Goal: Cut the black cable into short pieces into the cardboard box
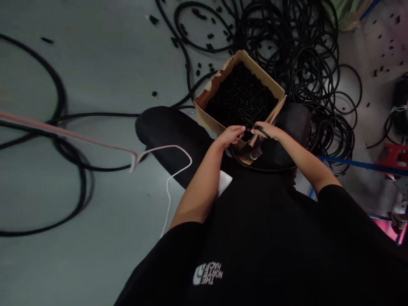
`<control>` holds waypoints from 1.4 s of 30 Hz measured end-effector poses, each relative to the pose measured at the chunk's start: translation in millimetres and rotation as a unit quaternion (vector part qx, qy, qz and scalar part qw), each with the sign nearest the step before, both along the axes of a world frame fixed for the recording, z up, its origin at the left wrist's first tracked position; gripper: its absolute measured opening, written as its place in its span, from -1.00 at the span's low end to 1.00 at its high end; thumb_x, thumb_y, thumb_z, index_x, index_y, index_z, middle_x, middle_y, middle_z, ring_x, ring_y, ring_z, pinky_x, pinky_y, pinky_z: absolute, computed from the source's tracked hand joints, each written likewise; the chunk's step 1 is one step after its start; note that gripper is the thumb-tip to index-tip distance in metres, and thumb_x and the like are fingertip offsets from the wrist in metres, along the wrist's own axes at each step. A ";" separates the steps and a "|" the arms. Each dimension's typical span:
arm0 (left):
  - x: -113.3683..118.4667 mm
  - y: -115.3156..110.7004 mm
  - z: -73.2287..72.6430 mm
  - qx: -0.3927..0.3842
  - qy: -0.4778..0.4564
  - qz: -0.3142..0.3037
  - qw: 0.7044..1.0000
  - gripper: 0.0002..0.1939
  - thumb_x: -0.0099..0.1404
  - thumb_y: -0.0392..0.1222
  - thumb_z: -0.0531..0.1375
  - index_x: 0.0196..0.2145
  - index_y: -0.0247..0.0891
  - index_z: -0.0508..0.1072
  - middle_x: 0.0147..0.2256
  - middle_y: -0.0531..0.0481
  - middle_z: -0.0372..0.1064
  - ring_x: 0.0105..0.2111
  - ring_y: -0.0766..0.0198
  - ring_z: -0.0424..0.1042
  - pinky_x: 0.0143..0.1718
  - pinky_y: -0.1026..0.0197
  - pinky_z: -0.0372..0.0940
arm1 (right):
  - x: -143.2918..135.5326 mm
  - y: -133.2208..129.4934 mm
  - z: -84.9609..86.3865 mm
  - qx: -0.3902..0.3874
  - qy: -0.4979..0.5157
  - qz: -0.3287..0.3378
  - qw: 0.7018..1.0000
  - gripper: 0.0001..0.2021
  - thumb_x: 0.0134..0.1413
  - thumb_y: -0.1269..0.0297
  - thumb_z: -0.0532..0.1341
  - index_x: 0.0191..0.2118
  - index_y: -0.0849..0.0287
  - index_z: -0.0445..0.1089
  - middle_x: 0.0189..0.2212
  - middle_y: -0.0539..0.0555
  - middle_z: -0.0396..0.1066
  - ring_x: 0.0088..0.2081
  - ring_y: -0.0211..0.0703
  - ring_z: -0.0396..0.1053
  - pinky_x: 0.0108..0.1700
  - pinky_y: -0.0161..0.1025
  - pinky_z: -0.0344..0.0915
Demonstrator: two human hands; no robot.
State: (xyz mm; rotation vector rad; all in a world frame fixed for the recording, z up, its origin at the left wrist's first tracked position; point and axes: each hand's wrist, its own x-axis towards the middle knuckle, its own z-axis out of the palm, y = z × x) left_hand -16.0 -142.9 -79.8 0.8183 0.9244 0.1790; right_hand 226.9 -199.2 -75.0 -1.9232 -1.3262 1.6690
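Observation:
A cardboard box (pixel 211 122) with torn edges stands between the bent legs, holding many small black pieces (pixel 242 91). Over its near edge, my left hand (pixel 232 135) is closed, its fingers pinched together; anything in them is too small to make out. Close beside it on the right, my right hand (pixel 265 130) is closed on a black hose (pixel 259 170), which loops down across the lap. The two hands are slightly apart, with the fingertips facing each other.
Coiled black hose (pixel 301 63) lies in a big tangle behind and right of the box. Wide hose loops (pixel 83 187) lie on the floor at left. A thin white cable (pixel 168 191) hangs nearby. Small black bits are scattered about. A red object (pixel 393 156) is at right.

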 end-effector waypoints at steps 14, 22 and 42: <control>4.7 -2.3 4.5 -0.026 0.051 -0.004 0.998 -0.68 0.76 -0.11 0.38 -0.21 -0.25 0.52 -0.51 0.20 0.11 -0.63 0.44 -0.02 -0.60 0.38 -0.18 | -9.7 -8.4 -10.7 -0.003 0.055 -0.003 0.998 -0.51 0.41 -0.15 0.62 -0.14 0.15 0.48 -0.44 -0.09 0.42 -0.35 -0.22 0.35 -0.29 -0.30 0.25; 9.7 -3.9 -11.1 0.065 0.123 0.084 0.987 -0.80 0.64 -0.32 0.38 -0.03 -0.16 0.41 -0.42 0.19 0.31 -0.54 0.34 0.21 -0.46 0.32 0.06 | -15.4 -3.0 -12.9 0.013 -0.029 -0.038 0.999 -0.49 0.35 -0.23 0.57 -0.13 0.13 0.49 -0.45 -0.10 0.33 -0.36 -0.16 0.34 -0.27 -0.24 0.23; 6.5 -0.5 -28.7 0.196 0.166 0.035 0.966 -0.66 0.68 -0.13 0.38 -0.26 -0.11 0.36 -0.45 0.10 0.28 -0.40 0.19 0.26 -0.30 0.24 0.14 | -18.8 -0.5 -7.1 0.090 -0.171 0.066 0.979 -0.82 0.40 0.20 0.46 -0.03 0.17 0.75 -0.13 0.10 0.72 -0.02 0.04 0.61 0.05 -0.18 0.34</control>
